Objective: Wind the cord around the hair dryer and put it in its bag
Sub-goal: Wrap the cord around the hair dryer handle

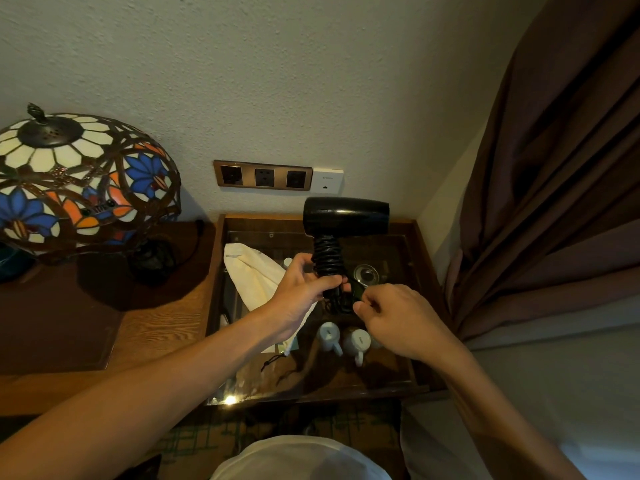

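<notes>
Over the glass-topped surface [398, 382], with the cream cloth bag [254, 275] lying flat on it just behind the left arm, the person is holding the black hair dryer [346, 216] upright in the air, so the winding step is nearly finishing. The left hand [304, 289] is clamping the coil-wrapped handle while the right hand [398, 317] is pinching the last of the cord [327, 254] near the plug [356, 291]. Next, I judge, that end is needing tucking before the bag is opened.

Textured off-white wall [311, 81], triple socket panel [263, 176] above hands. Stained-glass lamp [79, 181] on wooden desk [156, 327] far left, brown curtain [561, 168] right, glass-topped side table [420, 258] underneath.
</notes>
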